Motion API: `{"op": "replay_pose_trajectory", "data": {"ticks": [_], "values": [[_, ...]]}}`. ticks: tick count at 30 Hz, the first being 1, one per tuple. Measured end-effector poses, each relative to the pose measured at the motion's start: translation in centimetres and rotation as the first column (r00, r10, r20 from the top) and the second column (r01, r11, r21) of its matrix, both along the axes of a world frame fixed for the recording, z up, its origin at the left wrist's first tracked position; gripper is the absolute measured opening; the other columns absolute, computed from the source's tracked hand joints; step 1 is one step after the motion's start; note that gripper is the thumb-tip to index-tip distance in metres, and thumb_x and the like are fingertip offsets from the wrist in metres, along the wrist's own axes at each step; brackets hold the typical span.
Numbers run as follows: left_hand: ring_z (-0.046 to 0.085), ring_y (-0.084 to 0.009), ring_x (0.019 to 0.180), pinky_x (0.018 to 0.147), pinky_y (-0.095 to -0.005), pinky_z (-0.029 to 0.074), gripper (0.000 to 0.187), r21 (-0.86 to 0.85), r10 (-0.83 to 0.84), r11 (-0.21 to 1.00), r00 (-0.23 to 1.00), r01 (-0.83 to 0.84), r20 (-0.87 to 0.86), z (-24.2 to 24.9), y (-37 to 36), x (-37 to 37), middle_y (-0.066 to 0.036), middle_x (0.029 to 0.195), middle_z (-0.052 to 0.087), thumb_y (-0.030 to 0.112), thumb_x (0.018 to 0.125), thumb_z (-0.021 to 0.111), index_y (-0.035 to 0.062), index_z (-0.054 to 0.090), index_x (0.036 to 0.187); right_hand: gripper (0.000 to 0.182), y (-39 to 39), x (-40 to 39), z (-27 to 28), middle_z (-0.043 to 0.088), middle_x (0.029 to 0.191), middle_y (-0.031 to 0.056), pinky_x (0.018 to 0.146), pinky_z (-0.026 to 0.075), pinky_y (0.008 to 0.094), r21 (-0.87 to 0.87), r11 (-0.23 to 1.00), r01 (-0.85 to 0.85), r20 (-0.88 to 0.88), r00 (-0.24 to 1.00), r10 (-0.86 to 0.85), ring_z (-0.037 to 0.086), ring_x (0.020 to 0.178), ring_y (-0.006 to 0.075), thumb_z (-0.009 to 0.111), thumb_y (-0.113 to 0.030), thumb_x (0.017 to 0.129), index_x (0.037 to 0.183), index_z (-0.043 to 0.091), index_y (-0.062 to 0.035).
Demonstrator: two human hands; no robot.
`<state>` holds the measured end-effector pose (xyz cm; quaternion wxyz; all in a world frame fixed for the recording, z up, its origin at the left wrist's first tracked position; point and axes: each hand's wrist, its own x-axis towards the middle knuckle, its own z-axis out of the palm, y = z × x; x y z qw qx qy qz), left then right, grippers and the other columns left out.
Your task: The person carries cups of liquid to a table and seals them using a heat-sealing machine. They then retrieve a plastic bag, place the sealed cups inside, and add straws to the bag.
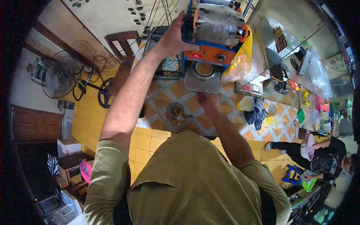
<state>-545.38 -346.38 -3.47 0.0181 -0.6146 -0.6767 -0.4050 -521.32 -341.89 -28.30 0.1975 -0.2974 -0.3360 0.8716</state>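
An orange and blue cup sealing machine [210, 53] with a roll of clear film [217, 24] stands at the back of the table. My left hand [174, 39] grips its left side, thumb across the orange front panel. Below that panel, a metal sliding tray [202, 85] sticks out, with a cup of brown contents [204, 68] in its round holder. Closed fingers of my right hand [207, 100] are at the tray's front edge, where the exact grip is partly hidden. A clear cup or glass [175, 110] stands on the table to the left of my right hand.
On the tiled table [236, 123] are a pale yellow container [245, 103] and a dark checked cloth [256, 114]. A wire basket [169, 69] sits left of the machine, a glass case [285, 56] to its right. Another person [330, 159] holds a pink bowl at far right.
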Motion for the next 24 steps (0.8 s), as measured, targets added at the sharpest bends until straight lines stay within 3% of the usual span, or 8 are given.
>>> {"op": "replay_pose_trajectory", "data": {"ticks": [1,2,4,7,9,13,19,24], "values": [[0.031,-0.0285,0.137,0.112,-0.0383,0.03,0.119,-0.033,-0.048,0.998,0.993,0.052,0.105,-0.2,0.1,0.1,-0.02,0.147,0.031,0.03,0.064,0.087,0.0009,0.007,0.148,0.017,1.3,-0.9,-2.2,0.064,0.092,0.0114,0.075,0.054,0.0375,-0.005,1.0,-0.003,-0.004,1.0,0.002,0.063,0.083,0.0222,0.05,-0.017,0.097,0.108,0.054,-0.0049],[0.031,-0.0285,0.137,0.112,-0.0383,0.03,0.119,-0.038,-0.045,0.998,0.994,0.049,0.102,-0.2,0.1,0.3,-0.02,0.147,0.031,0.03,0.064,0.087,0.0009,0.007,0.148,0.017,3.0,-1.9,-6.5,0.063,0.091,0.0116,0.075,0.054,0.0371,0.591,0.803,-0.071,0.111,0.994,0.006,0.063,0.082,0.0218,0.05,-0.018,0.097,0.108,0.054,-0.0048],[0.044,-0.0286,0.128,0.107,-0.0381,0.038,0.115,0.055,-0.091,0.995,0.973,0.081,0.214,-0.2,-0.1,1.0,-0.023,0.138,0.041,0.017,0.064,0.087,0.0032,0.009,0.148,0.018,5.2,-3.4,-8.2,0.063,0.091,0.0118,0.075,0.054,0.0368,0.939,0.294,-0.178,0.203,0.977,-0.057,0.062,0.081,0.0215,0.049,-0.018,0.097,0.108,0.054,-0.0048],[0.054,-0.027,0.118,0.099,-0.0374,0.045,0.109,-0.004,-0.045,0.999,0.969,0.047,0.243,0.9,-0.4,2.0,-0.02,0.131,0.05,0.007,0.065,0.084,0.0061,0.011,0.147,0.02,6.6,-4.6,-6.0,0.063,0.091,0.0113,0.075,0.053,0.0359,0.573,0.805,-0.155,0.117,0.987,0.106,0.062,0.081,0.0211,0.05,-0.02,0.097,0.109,0.054,-0.0044],[0.057,-0.0276,0.114,0.097,-0.0379,0.047,0.107,0.013,-0.028,1.0,0.979,0.026,0.204,0.4,0.0,1.7,-0.019,0.126,0.054,0.007,0.065,0.084,0.007,0.013,0.146,0.021,6.2,-5.3,-0.2,0.063,0.091,0.0114,0.075,0.054,0.0363,-0.081,0.996,0.026,-0.131,0.991,-0.036,0.062,0.08,0.0219,0.049,-0.021,0.097,0.107,0.055,-0.0038],[0.06,-0.0313,0.109,0.094,-0.0391,0.048,0.103,0.004,0.079,0.997,0.991,-0.08,0.107,0.1,0.3,1.7,-0.019,0.117,0.059,0.008,0.067,0.083,0.0105,0.014,0.143,0.021,8.0,-7.3,-0.9,0.063,0.09,0.0117,0.075,0.054,0.0381,-0.086,0.992,0.092,0.052,0.995,-0.088,0.063,0.081,0.0233,0.049,-0.022,0.097,0.106,0.055,-0.0032],[0.049,-0.0281,0.122,0.104,-0.0386,0.04,0.103,-0.116,0.13,0.987,0.973,-0.109,0.189,0.4,0.8,1.9,-0.018,0.131,0.047,0.009,0.068,0.083,0.0094,0.01,0.141,0.021,9.2,-7.1,-2.0,0.065,0.089,0.0114,0.074,0.054,0.0398,-0.301,0.953,-0.043,-0.291,0.955,-0.049,0.064,0.082,0.024,0.051,-0.022,0.096,0.104,0.055,-0.0034],[0.06,-0.0341,0.107,0.093,-0.041,0.048,0.098,-0.05,0.175,0.984,0.978,-0.17,0.116,0.1,0.9,2.2,-0.021,0.114,0.059,0.009,0.068,0.082,0.0125,0.013,0.138,0.021,9.2,-7.3,-3.1,0.066,0.092,0.0114,0.075,0.053,0.0394,-0.023,1.0,-0.011,-0.209,0.978,0.006,0.064,0.084,0.0247,0.054,-0.024,0.094,0.103,0.056,-0.0045]]}}
